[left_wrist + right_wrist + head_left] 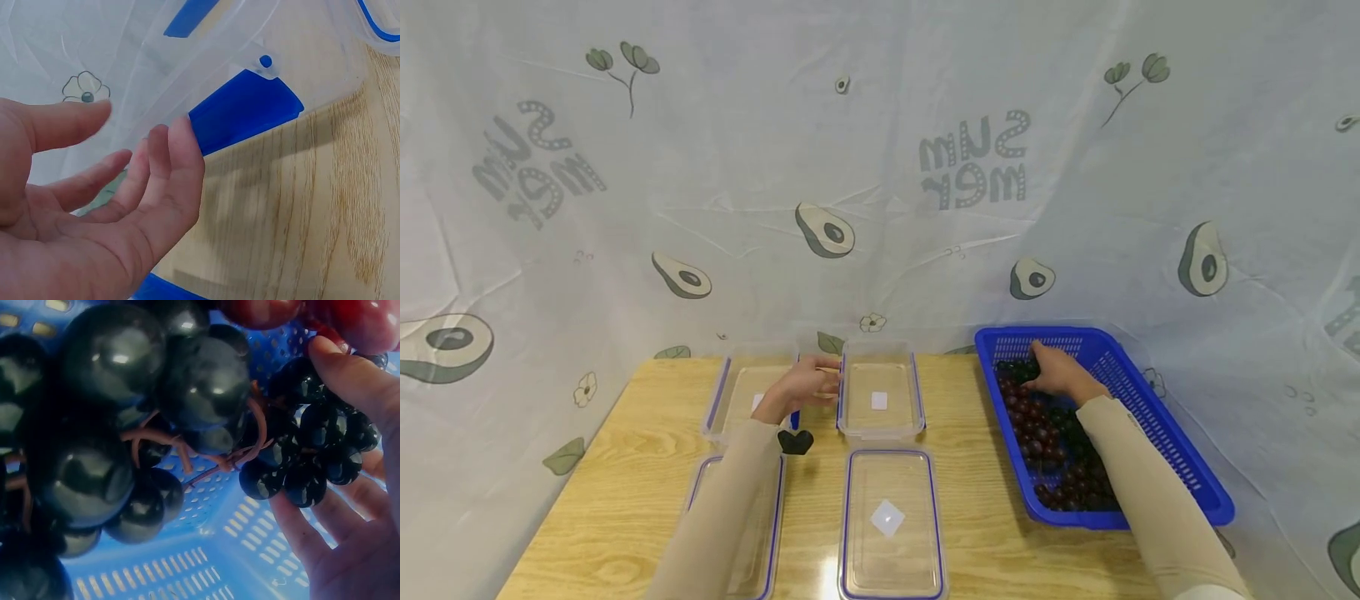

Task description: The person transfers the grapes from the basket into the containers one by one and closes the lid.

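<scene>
A person's right hand (1063, 375) is at the far end of a big blue plastic basket with holes in its sides (1075, 520), on the right of the light brown wooden table (985, 467). Its thumb and fingers grip a bunch of small, round, black grapes (322, 434). The thumb is on one side of the bunch and the fingers are on the other. This bunch is inside the basket. Shiny dark red grapes (1033, 429) lie in the basket too, and so do bigger black grapes (84, 475) close to the right wrist.

The left hand (797, 387) holds nothing, and its fingers are loose and a bit bent. It is between two clear plastic boxes at the far side, a left box (741, 379) and a right box (880, 375). One fingertip is at a blue clip (244, 112) on the right box, but I cannot tell if they touch.

Two flat clear lids with blue lines round their edges, a left lid (763, 517) and a right lid (895, 479), lie on the near side of the boxes. The left sleeve partly covers the left lid. Behind the table hangs a pale cloth with avocado pictures (880, 125).
</scene>
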Demonstrator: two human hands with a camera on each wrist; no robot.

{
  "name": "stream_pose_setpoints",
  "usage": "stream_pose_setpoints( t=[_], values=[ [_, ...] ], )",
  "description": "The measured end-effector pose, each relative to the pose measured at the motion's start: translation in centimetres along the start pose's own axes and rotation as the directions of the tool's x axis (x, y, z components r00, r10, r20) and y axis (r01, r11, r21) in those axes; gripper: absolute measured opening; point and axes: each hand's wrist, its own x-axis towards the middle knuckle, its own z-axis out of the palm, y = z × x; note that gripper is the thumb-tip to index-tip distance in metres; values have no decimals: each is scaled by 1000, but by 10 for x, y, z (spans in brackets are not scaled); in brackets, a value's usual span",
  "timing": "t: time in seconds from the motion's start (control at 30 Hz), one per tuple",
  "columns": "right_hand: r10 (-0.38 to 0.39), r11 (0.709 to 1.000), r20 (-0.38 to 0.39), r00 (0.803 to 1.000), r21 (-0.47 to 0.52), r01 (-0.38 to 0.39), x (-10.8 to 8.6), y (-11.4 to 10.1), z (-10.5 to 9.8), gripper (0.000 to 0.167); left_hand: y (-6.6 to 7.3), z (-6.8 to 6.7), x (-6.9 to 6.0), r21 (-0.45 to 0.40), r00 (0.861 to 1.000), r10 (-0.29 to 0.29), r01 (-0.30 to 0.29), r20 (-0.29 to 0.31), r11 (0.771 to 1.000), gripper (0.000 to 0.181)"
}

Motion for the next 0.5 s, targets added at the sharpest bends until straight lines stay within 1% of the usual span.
stream_pose_setpoints(
  t=[0.1,0.2,0.37,0.5],
  values=[
    [8,1000,-2,1000,-23,-8,2,-2,2,73,-3,1,-1,-11,1000,9,-9,-5,1000,54],
    [16,999,-9,1000,-38,-17,4,-1,2,67,-4,1,0,-19,1000,8,-8,-21,1000,54],
    [31,999,-36,999,-24,-32,4,0,2,60,-6,3,3,-26,999,12,-13,-47,1000,51],
    [58,998,-65,996,-13,-59,1,2,1,60,-8,5,3,-33,999,14,-16,-51,999,50]
  ],
)
